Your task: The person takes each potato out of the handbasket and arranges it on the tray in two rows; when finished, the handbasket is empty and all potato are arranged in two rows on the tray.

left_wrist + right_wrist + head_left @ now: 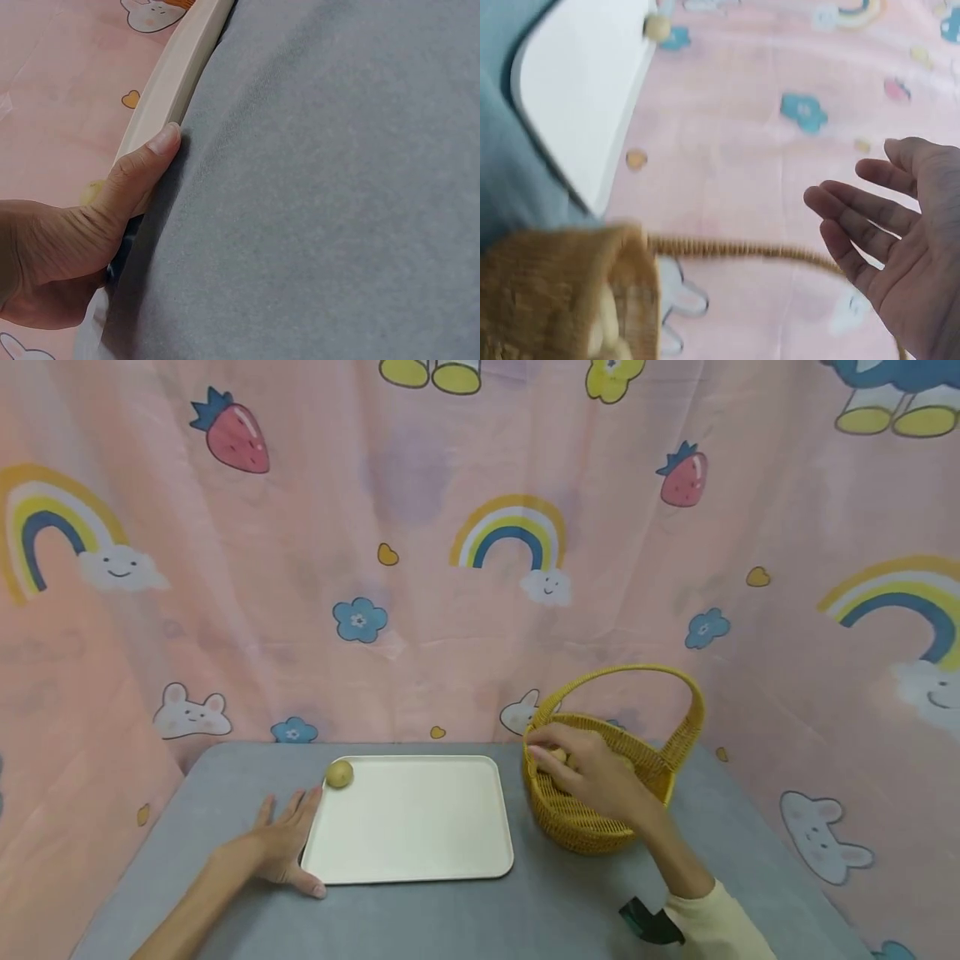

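A white rectangular tray lies on the table, with one round, yellow-brown, potato-like thing at its back left corner. My left hand rests along the tray's left edge, fingers spread; its thumb touches the tray's side in the left wrist view. To the right stands a yellow woven basket with a tall handle. Over its opening is my right hand, with loosely bent fingers and nothing between them in the right wrist view. Several yellowish roundish things lie inside the basket, partly hidden by its wall.
Grey cloth covers the table. Behind it hangs a pink curtain printed with rainbows, flowers and strawberries. The basket's handle arches up behind my right hand. A dark strap-like piece shows beside the right sleeve.
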The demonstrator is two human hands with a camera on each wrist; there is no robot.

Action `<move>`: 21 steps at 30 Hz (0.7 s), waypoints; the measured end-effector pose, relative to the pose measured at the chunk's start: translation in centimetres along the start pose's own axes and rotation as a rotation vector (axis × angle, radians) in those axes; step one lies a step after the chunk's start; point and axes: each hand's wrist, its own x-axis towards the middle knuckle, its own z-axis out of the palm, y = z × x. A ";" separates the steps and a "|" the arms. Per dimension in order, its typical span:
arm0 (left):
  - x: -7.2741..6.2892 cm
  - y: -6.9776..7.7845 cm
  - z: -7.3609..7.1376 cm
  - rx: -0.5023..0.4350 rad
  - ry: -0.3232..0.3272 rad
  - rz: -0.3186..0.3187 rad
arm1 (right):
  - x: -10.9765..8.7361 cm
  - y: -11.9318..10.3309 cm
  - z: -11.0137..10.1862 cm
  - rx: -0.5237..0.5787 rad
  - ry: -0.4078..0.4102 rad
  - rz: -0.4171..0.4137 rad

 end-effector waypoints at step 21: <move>-0.1 -0.3 0.0 -0.024 -0.003 0.004 | 1.8 15.6 2.0 -0.434 -0.366 0.064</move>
